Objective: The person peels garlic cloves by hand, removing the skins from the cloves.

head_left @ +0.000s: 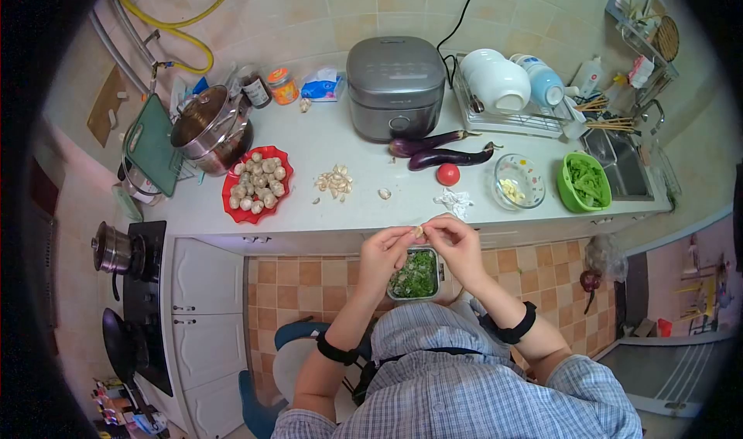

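Note:
My left hand [385, 255] and my right hand [458, 249] meet in front of the counter edge, fingertips closed on a small garlic clove [419, 231] between them. Directly below is a rectangular container [439, 276] of chopped greens with pale bits among them. Loose garlic cloves [334, 181] lie in a pile on the counter, with a single piece of garlic [385, 194] to their right. A clear glass bowl [534, 177] holds several pale peeled cloves [511, 190]. Crumpled white paper or plastic [453, 202] lies left of that bowl.
A red dish [232, 177] of mushrooms and a steel pot [210, 133] stand left. Two eggplants [449, 157] and a tomato [448, 174] lie before the rice cooker [395, 91]. A green basin [570, 195] of leaves sits by the sink [631, 172]. The stove [147, 284] is at left.

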{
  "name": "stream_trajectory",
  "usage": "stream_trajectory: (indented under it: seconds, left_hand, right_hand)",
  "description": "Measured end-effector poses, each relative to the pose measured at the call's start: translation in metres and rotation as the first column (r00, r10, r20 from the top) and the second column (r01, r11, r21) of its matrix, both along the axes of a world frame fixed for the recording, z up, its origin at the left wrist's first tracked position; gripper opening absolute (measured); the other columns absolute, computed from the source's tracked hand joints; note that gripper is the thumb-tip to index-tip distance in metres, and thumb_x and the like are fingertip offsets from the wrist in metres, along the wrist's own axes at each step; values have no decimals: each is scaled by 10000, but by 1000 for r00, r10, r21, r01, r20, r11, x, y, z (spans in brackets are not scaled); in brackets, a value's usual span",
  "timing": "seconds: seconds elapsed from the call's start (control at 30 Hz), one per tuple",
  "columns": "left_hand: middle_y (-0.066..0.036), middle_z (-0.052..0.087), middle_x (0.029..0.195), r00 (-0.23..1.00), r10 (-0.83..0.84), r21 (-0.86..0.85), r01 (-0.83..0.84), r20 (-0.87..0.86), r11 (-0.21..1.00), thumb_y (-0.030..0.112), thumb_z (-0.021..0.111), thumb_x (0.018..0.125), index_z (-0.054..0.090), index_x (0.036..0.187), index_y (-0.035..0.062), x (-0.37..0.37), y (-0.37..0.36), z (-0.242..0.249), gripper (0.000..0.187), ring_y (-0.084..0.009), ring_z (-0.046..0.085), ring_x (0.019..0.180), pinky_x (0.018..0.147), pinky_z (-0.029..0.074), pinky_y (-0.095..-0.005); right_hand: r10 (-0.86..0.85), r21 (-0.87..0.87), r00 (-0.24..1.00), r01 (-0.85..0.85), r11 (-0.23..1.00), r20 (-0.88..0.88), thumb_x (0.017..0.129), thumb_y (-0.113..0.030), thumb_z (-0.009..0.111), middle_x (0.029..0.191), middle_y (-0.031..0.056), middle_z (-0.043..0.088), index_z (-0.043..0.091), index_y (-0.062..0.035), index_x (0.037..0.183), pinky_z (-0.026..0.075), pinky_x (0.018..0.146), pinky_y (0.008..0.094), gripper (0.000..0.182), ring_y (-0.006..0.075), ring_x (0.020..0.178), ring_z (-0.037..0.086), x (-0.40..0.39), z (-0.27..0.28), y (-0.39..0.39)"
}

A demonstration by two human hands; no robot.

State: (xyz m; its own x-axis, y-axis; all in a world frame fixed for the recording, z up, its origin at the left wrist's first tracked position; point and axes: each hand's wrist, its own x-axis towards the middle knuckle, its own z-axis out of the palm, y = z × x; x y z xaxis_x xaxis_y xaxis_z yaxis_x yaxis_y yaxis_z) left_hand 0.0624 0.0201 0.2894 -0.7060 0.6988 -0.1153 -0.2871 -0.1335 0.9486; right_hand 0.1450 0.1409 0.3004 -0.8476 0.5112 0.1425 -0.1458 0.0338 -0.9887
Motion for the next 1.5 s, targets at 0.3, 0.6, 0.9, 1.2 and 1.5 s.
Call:
stream_trajectory:
  seconds: [0.3, 0.6, 0.9, 1.2, 1.5]
  left_hand:
    - [-32, 575, 851, 950, 4, 143, -51, 313, 988, 119, 498, 853, 520, 1014, -17, 3, 3, -8, 213, -5, 333, 496, 413, 264, -142]
    - [-63, 566, 904, 902, -10, 190, -80, 432, 979, 160, 485, 863, 507, 1039, -12, -4, 5, -3, 247, -3, 322, 491, 408, 262, -136]
    - [-24, 541, 792, 922, -15, 151, -48, 387, 987, 164, 495, 859, 530, 995, -3, -13, 2, -16, 218, 13, 314, 496, 400, 244, -130]
    - [-86, 610, 884, 998, -20, 27, 21, -52, 999, 117, 556, 815, 554, 938, -37, -8, 10, -66, 197, -153, 593, 812, 700, 454, -242]
    - [-127, 618, 831, 898, -223, -313, 102, -379, 944, 207, 595, 766, 607, 874, 9, -12, 14, -64, 225, -223, 605, 758, 663, 448, -278]
  right_hand:
    - [-119, 409, 989, 143, 901, -83, 727, 25, 575, 799, 85, 555, 577, 12, 824, 439, 647, 236, 98, 153, 722, 549, 0, 4, -4]
    - [78, 577, 995, -26, 816, -66, 726, 22, 569, 807, 91, 552, 550, 1, 829, 432, 666, 267, 107, 198, 758, 550, 2, -2, -2]
    - [130, 414, 976, -193, 890, 176, 753, -41, 569, 795, 99, 536, 530, 7, 842, 437, 632, 264, 108, 185, 701, 553, -6, -22, 13]
    - [199, -4, 947, -204, 979, 252, 775, -77, 594, 841, 30, 554, 608, -6, 930, 421, 690, 201, 171, 81, 794, 525, -7, -35, 22]
    - [120, -282, 891, 10, 959, 438, 767, -101, 616, 807, 43, 616, 629, -11, 876, 435, 634, 191, 142, 75, 721, 545, 4, -66, 28]
